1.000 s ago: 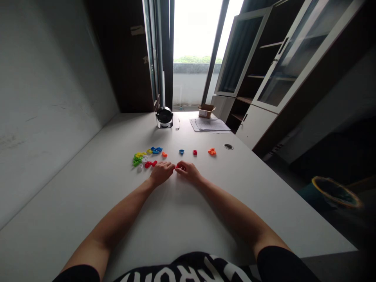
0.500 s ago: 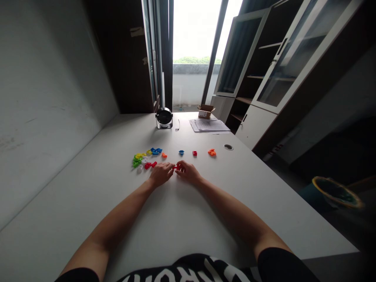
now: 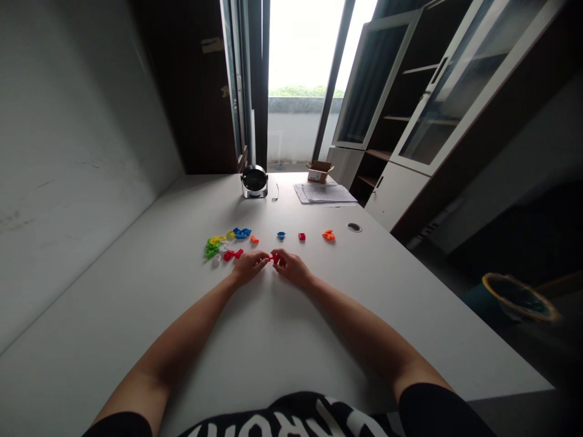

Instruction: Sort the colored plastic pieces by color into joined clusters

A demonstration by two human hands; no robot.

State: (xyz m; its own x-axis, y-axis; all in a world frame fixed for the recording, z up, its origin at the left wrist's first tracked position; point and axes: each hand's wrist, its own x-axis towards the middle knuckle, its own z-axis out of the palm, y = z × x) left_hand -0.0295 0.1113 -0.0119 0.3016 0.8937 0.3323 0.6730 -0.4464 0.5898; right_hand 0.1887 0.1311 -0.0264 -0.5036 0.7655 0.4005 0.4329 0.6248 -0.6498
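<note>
1. Since the earlier frame, small shifts had occurred at the fingers: those of the left hand [image 3: 246, 267] lay flatter, and those of the right hand [image 3: 293, 267] extended slightly farther toward 9 o'clock; the loose pieces kept their places.
2. Held red piece [image 3: 274, 259]: located between the two hands, just above or on the bench [image 3: 282, 340]; which of the two could not be told. Clock directions below were read from this piece, with 12 o'clock toward the window [image 3: 303, 48].
3. Right hand: fingers curled and grasping the broader end of the held red piece, from its 3 o'clock side.
4. Left hand: fingertips pinching the thin end, from the 9 o'clock side. Whether the red consisted of one part or two joined parts was too small to tell.
5. Between 9 and 10 o'clock: a cluster of yellow pieces [image 3: 217, 240], green pieces [image 3: 212, 249], white pieces [image 3: 223, 249] and red pieces [image 3: 229, 256], the last lying just beside the left hand.
6. Between 10 and 11 o'clock: blue pieces [image 3: 242, 233] and, nearer, a single orange piece [image 3: 254, 240].
7. Between 12 and 1 o'clock: one blue piece [image 3: 281, 235]; near 2 o'clock, a lone red piece [image 3: 302, 237]; between 2 and 3 o'clock, an orange group [image 3: 328, 235].
8. Farther off: a round black device [image 3: 254, 181] between 11 and 12 o'clock, and a cardboard box [image 3: 319, 174] near 1 o'clock, beyond papers [image 3: 325, 193].
</note>
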